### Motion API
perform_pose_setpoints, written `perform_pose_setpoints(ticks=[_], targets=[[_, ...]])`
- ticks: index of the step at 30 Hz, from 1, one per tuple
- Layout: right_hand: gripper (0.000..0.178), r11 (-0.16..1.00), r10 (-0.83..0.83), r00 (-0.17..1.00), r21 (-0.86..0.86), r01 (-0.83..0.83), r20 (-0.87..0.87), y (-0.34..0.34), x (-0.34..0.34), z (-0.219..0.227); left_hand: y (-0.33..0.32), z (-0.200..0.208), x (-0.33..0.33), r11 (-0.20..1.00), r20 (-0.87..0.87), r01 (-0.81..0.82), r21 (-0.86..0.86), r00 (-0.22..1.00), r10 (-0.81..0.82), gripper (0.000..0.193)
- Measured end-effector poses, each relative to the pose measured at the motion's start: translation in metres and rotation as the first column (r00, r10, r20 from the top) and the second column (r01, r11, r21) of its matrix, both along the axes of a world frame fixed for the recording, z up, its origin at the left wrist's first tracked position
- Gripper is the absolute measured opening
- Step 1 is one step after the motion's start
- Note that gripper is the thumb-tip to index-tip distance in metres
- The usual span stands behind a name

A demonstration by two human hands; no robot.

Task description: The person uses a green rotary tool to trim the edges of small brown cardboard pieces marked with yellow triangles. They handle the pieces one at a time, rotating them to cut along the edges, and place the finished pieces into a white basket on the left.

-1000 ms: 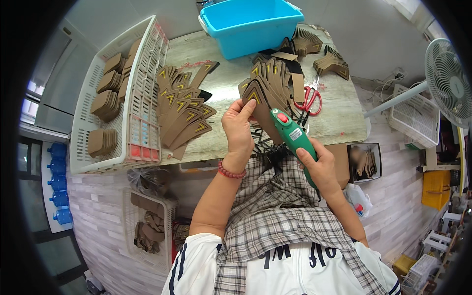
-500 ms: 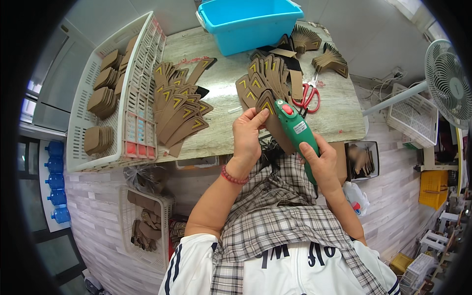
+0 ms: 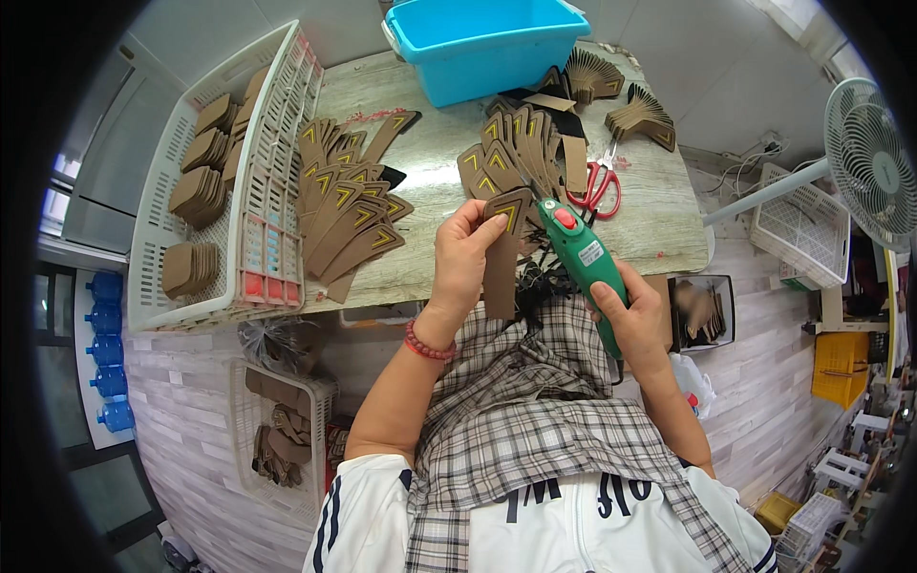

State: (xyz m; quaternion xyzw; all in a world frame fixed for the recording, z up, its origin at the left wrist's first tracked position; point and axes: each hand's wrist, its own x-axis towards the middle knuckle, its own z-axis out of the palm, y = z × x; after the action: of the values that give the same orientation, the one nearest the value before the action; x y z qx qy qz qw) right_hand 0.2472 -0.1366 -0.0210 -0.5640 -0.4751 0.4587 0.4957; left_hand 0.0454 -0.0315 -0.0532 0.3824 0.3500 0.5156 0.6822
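Note:
My left hand (image 3: 465, 250) pinches a brown strip (image 3: 502, 272) near its upper end, which bears a yellow V-shaped mark and a dark edge. The strip hangs down over the front of the table. Wrapped round a green handheld power tool (image 3: 585, 246) with a red button is my right hand (image 3: 628, 307). The tool's front end sits just right of the strip, with a small gap showing. Beyond both hands lies a fanned pile of similar strips (image 3: 525, 143). Dark scraps (image 3: 543, 282) gather at the table's front edge, below the tool.
Red-handled scissors (image 3: 600, 189) lie right of the pile. Another strip pile (image 3: 349, 215) spreads at the left, beside a white plastic basket (image 3: 239, 224) with stacked brown pieces. A blue tub (image 3: 487, 48) stands at the back. A white fan (image 3: 864, 158) is at the right.
My left hand has moved left and slightly down, taking the strip away from the tool, and the strip now hangs more upright. The right hand and tool have shifted only slightly.

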Motion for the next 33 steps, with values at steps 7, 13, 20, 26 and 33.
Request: perform_pose_setpoints(ticks=[7,13,20,26,33], targets=[[0.038,1.000,0.014,1.000,-0.005,-0.014,0.025,-0.002,0.002,0.001,0.001,0.019,-0.011,0.999,-0.171,0.020,0.039,0.985,-0.013,0.009],[0.038,0.999,0.034,0.999,-0.019,-0.034,0.010,-0.003,0.004,0.002,0.007,0.019,-0.017,0.980,-0.279,0.009,0.201,0.959,0.049,0.011],[0.038,0.998,0.058,0.998,-0.023,-0.057,0.036,-0.004,0.008,0.003,0.014,0.026,-0.025,0.963,-0.319,0.029,0.266,0.946,0.059,0.012],[0.039,0.995,0.100,0.993,-0.026,-0.098,0.062,-0.005,0.013,0.004,0.021,0.032,-0.036,0.959,-0.427,0.082,0.271,0.903,0.044,0.011],[0.040,0.985,0.169,0.968,-0.043,-0.164,0.184,-0.003,0.023,0.009,0.027,0.046,-0.046,0.901,-0.572,0.196,0.386,0.817,0.067,0.014]])
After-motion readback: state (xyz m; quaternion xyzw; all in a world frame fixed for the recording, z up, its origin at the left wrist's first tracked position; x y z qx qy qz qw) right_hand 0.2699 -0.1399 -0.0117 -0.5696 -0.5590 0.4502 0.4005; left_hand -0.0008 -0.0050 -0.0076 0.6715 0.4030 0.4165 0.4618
